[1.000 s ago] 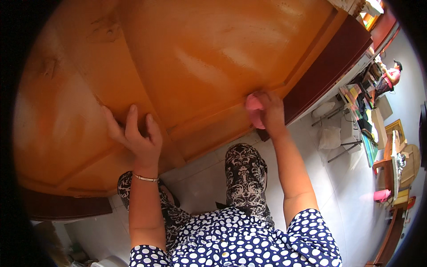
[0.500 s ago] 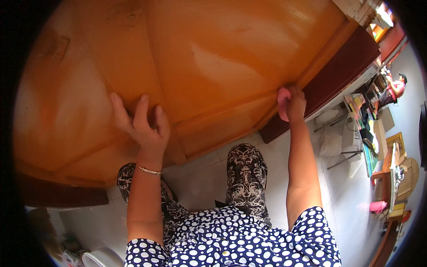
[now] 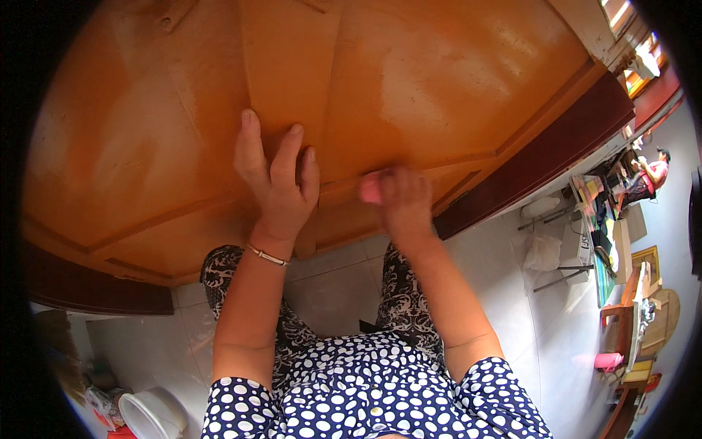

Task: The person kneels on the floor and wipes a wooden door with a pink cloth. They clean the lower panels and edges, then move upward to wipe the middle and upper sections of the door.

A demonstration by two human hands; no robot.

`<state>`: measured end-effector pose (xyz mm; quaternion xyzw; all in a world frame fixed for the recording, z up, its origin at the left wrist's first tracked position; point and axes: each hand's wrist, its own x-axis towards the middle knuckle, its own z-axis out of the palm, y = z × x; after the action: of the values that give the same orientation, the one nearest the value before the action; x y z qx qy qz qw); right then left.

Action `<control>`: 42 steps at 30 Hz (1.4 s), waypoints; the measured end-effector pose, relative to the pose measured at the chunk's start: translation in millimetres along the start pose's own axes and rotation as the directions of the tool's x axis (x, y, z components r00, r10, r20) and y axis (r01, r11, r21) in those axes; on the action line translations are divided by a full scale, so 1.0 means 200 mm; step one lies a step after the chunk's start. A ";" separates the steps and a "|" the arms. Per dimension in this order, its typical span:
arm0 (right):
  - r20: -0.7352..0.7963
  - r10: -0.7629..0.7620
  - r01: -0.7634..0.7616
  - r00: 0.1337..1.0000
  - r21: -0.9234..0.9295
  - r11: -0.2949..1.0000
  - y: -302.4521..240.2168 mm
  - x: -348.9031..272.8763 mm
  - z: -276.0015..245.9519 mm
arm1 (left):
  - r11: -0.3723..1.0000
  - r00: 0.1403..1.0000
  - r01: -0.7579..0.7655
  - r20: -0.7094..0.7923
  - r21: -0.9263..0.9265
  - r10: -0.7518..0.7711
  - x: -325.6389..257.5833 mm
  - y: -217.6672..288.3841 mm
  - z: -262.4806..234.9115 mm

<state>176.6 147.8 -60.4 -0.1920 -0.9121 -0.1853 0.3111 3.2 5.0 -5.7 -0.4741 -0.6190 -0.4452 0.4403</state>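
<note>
A glossy orange-brown wooden door (image 3: 468, 95) with raised panels and a split down its middle fills the view ahead of me. My right hand (image 3: 407, 201) is closed around a soft pink cloth (image 3: 372, 188) and presses it along the moulding at the lower edge of the right panel. The hand is slightly blurred, and most of the cloth is hidden by the fingers. Just left of it, my left hand (image 3: 279, 179) is empty, fingers spread, with its tips at the door's middle. Whether those tips touch the wood is hard to tell.
Dark red frame (image 3: 541, 157) borders the door. A white bucket (image 3: 153, 413) stands on the tiled floor at lower left. To the right are a cluttered folding table (image 3: 596, 208), a white plastic bag (image 3: 542, 251) and wooden furniture. Another person (image 3: 651, 175) is farther back.
My right hand has moved left along the moulding with the pink cloth, from the door's right edge toward the middle. My left hand has shifted right and up, its fingers still apart.
</note>
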 end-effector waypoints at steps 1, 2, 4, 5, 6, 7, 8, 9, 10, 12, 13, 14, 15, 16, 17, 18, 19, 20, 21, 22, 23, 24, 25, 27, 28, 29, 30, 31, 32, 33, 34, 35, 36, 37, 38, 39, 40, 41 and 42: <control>0.013 -0.040 0.039 0.999 0.038 0.999 -0.09 0.02 -0.02 | 1.000 1.000 -0.004 -0.001 0.002 0.004 0.00 0.00 0.00; 0.026 -0.079 0.077 0.997 0.072 0.994 -0.18 0.05 -0.04 | 1.000 1.000 -0.008 -0.002 0.002 0.008 0.00 0.00 0.00; 0.023 -0.121 0.117 0.992 0.116 0.986 -0.31 0.10 -0.09 | 1.000 1.000 -0.002 -0.011 -0.029 0.002 -0.01 -0.01 0.02; 0.005 -0.134 0.132 0.991 0.125 0.983 -0.34 0.11 -0.09 | 0.999 1.000 -0.002 -0.018 -0.045 0.001 -0.01 -0.01 0.02; -0.012 -0.147 0.147 0.989 0.133 0.980 -0.37 0.12 -0.09 | 0.999 1.000 -0.005 -0.017 -0.035 0.004 -0.01 -0.02 0.02; -0.030 -0.160 0.162 0.987 0.141 0.977 -0.37 0.13 -0.10 | 1.000 1.000 -0.008 -0.017 -0.025 0.008 -0.01 -0.02 0.02; -0.035 -0.164 0.168 0.986 0.202 0.965 -0.36 0.13 -0.10 | 1.000 1.000 -0.015 -0.015 -0.013 0.014 -0.01 -0.02 0.01; -0.041 -0.169 0.174 0.985 0.262 0.949 -0.33 0.13 -0.10 | 1.000 1.000 -0.018 -0.019 -0.009 0.018 -0.02 -0.03 0.01; -0.048 -0.174 0.180 0.984 0.321 0.930 -0.31 0.12 -0.09 | 1.000 1.000 -0.022 -0.022 -0.006 0.022 -0.02 -0.03 0.02; -0.085 -0.175 0.194 0.981 0.408 0.892 -0.26 0.08 -0.06 | 0.999 1.000 -0.025 -0.007 0.047 0.025 -0.02 -0.02 0.01; -0.104 -0.174 0.202 0.979 0.451 0.869 -0.23 0.05 -0.04 | 0.995 1.000 -0.025 0.010 0.096 0.025 -0.01 0.00 -0.01; -0.074 -0.172 0.187 0.982 0.468 0.864 -0.20 0.02 -0.02 | 0.988 0.999 -0.028 0.030 0.149 0.024 -0.02 0.02 -0.02; -0.043 -0.175 0.174 0.984 0.485 0.857 -0.17 -0.01 -0.02 | 0.987 0.994 -0.105 0.027 0.118 0.103 -0.02 0.03 -0.02; -0.012 -0.178 0.160 0.984 0.501 0.850 -0.13 -0.04 -0.02 | 0.979 0.983 -0.182 0.022 0.087 0.181 -0.03 0.05 -0.02; -0.001 -0.127 0.109 0.992 0.524 0.845 -0.08 -0.06 -0.02 | 0.965 0.967 -0.257 0.016 0.056 0.256 -0.04 0.07 -0.02; 0.011 -0.076 0.058 0.997 0.545 0.837 -0.02 -0.07 -0.02 | 0.972 0.966 -0.222 0.114 -0.082 0.230 -0.06 0.10 -0.02; 0.026 -0.025 0.006 0.999 0.564 0.826 0.03 -0.08 -0.01 | 0.962 0.953 -0.170 0.214 -0.214 0.216 -0.09 0.15 -0.02; 0.034 0.073 -0.078 0.997 0.630 0.773 0.08 -0.09 0.00 | 0.937 0.927 -0.103 0.310 -0.335 0.212 -0.11 0.20 -0.01; 0.050 0.168 -0.156 0.984 0.689 0.707 0.13 -0.10 0.01 | 0.921 0.932 -0.024 0.323 -0.389 0.161 -0.13 0.25 0.01; 0.074 0.260 -0.227 0.963 0.743 0.630 0.17 -0.10 0.03 | 0.896 0.934 0.054 0.339 -0.440 0.111 -0.15 0.29 0.04; 0.219 0.347 -0.382 0.912 0.763 0.521 0.20 -0.08 0.01 | 0.860 0.931 0.132 0.359 -0.492 0.063 -0.16 0.32 0.06; 0.362 0.413 -0.522 0.836 0.758 0.391 0.24 -0.04 -0.02 | 0.832 0.919 0.226 0.394 -0.507 -0.009 -0.17 0.34 0.07; 0.500 0.452 -0.643 0.738 0.724 0.249 0.27 -0.03 -0.03 | 0.795 0.899 0.317 0.430 -0.517 -0.079 -0.17 0.36 0.08; 0.485 0.452 -0.590 0.749 0.798 0.123 0.30 -0.02 -0.01 | 0.731 0.866 0.424 0.474 -0.535 -0.156 -0.16 0.38 0.10; 0.476 0.452 -0.558 0.754 0.828 0.060 0.32 -0.02 0.00 | 0.710 0.860 0.444 0.481 -0.546 -0.169 -0.15 0.39 0.11; 0.521 0.453 -0.602 0.723 0.797 0.043 0.31 -0.02 -0.01 | 0.692 0.853 0.465 0.488 -0.553 -0.183 -0.15 0.39 0.12; 0.566 0.452 -0.645 0.690 0.764 0.027 0.29 -0.01 -0.03 | 0.713 0.849 0.448 0.506 -0.539 -0.151 -0.15 0.39 0.13; 0.608 0.450 -0.685 0.654 0.728 0.011 0.28 -0.01 -0.05 | 0.734 0.843 0.430 0.524 -0.525 -0.120 -0.17 0.39 0.14; 0.629 0.442 -0.695 0.640 0.719 -0.015 0.26 -0.03 -0.05 | 0.754 0.835 0.414 0.542 -0.511 -0.091 -0.18 0.41 0.15; 0.648 0.434 -0.705 0.625 0.708 -0.041 0.24 -0.06 -0.06 | 0.746 0.806 0.450 0.583 -0.491 -0.102 -0.20 0.43 0.16; 0.668 0.425 -0.715 0.611 0.696 -0.067 0.22 -0.08 -0.06 | 0.738 0.774 0.485 0.623 -0.469 -0.113 -0.21 0.46 0.16; 0.692 0.412 -0.696 0.593 0.698 -0.171 0.22 -0.11 -0.08 | 0.728 0.743 0.516 0.659 -0.452 -0.117 -0.21 0.48 0.18; 0.714 0.395 -0.669 0.577 0.691 -0.273 0.21 -0.14 -0.10 | 0.741 0.733 0.503 0.674 -0.444 -0.094 -0.23 0.49 0.18; 0.735 0.377 -0.635 0.563 0.677 -0.371 0.21 -0.16 -0.12 | 0.754 0.722 0.490 0.689 -0.437 -0.070 -0.24 0.50 0.19; 0.720 0.387 -0.587 0.576 0.694 -0.417 0.21 -0.18 -0.12 | 0.765 0.711 0.475 0.702 -0.434 -0.043 -0.24 0.51 0.20; 0.704 0.399 -0.536 0.588 0.708 -0.459 0.22 -0.20 -0.12 | 0.767 0.724 0.476 0.687 -0.430 -0.065 -0.24 0.53 0.19; 0.687 0.412 -0.483 0.599 0.720 -0.499 0.23 -0.22 -0.12 | 0.768 0.737 0.478 0.671 -0.426 -0.086 -0.24 0.55 0.19; 0.696 0.408 -0.489 0.591 0.711 -0.506 0.24 -0.23 -0.13 | 0.770 0.747 0.480 0.656 -0.421 -0.108 -0.22 0.57 0.19; 0.705 0.405 -0.494 0.582 0.703 -0.512 0.27 -0.23 -0.15 | 0.813 0.786 0.417 0.610 -0.406 -0.099 -0.20 0.59 0.19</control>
<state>250.2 168.8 -56.2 -0.2860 -0.5087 0.7315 0.3527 121.0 52.9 -36.9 -0.5911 -0.6374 -0.4937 0.0249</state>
